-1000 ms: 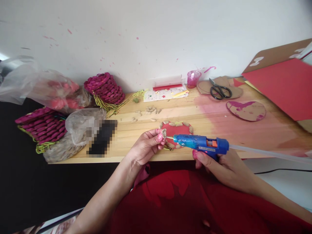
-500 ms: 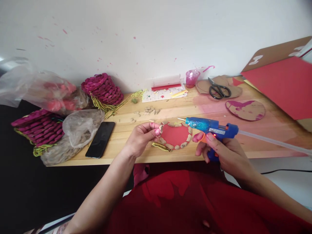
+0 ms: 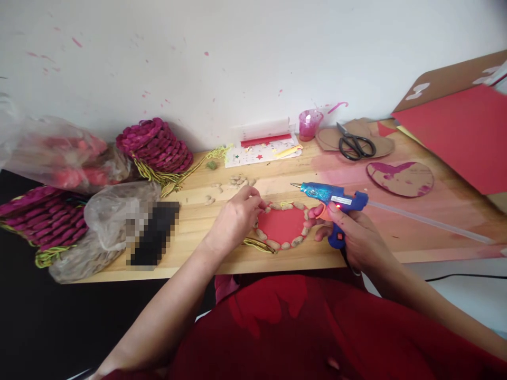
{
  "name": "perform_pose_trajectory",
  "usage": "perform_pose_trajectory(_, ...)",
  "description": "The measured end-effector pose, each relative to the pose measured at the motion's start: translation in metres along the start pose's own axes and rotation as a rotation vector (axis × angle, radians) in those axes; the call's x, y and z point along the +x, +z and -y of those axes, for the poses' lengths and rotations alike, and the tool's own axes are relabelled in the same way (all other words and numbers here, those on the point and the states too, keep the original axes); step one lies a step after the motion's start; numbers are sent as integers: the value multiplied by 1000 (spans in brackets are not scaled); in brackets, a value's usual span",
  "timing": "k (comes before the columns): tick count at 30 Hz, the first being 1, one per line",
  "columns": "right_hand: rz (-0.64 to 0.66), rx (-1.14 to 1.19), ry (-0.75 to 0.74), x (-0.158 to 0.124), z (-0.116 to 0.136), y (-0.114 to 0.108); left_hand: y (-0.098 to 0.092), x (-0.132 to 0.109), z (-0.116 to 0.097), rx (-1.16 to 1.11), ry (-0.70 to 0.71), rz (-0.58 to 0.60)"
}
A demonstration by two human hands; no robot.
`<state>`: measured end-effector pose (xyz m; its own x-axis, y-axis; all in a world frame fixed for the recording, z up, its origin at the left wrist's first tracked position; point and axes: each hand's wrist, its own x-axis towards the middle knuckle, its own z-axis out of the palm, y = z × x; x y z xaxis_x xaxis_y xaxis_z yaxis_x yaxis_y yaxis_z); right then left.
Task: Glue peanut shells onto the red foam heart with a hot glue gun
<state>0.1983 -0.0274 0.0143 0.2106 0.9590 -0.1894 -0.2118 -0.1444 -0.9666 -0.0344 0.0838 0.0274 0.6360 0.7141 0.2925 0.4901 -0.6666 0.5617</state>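
A red paper disc (image 3: 282, 225) ringed with peanut shells lies on the wooden table (image 3: 222, 253) near its front edge. My left hand (image 3: 236, 216) rests at the disc's upper left rim, fingers pinched together on a peanut shell pressed onto the ring. My right hand (image 3: 348, 232) grips a blue glue gun (image 3: 335, 198) just right of the disc, its nozzle pointing left above the disc's far edge. A clear glue stick (image 3: 431, 222) trails out of the gun to the right.
Loose peanut shells (image 3: 233, 182) lie behind the disc. A phone (image 3: 152, 240), plastic bags (image 3: 106, 221) and woven pink mats (image 3: 156, 148) sit at the left. Black scissors (image 3: 354, 145), a pink cup (image 3: 308, 124), a painted cardboard round (image 3: 400, 178) and red card (image 3: 459, 134) are at the right.
My left hand has carried the shell down from the glue gun's nozzle onto the disc's upper left rim. The glue gun has drawn back to the right and lifted away.
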Motion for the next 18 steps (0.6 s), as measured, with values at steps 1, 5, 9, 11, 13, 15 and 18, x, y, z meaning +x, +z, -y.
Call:
perform_pose_trajectory(1, -2, 24, 12, 1, 0, 0, 1, 0, 1, 25, 2, 17)
perform_pose_trajectory(5, -18, 90, 51, 6, 0, 2, 4, 2, 2, 64, -8, 59)
perform_pose_trajectory(9, -15, 115, 69, 9, -1, 3, 4, 5, -2, -13, -67, 81)
perform_pose_trajectory(11, -2, 117, 63, 10, -2, 2, 5, 7, -4, -42, -96, 93)
perform_pose_trajectory(13, 10, 115, 64, 10, -4, 2, 5, 8, -5, -27, -94, 91)
perform_pose_trajectory(15, 16, 122, 67, 10, -5, 1, 6, 7, -5, 24, -62, 80)
perform_pose_trajectory(18, 4, 135, 61, 10, -7, 0, 7, 7, -4, 132, -7, 76)
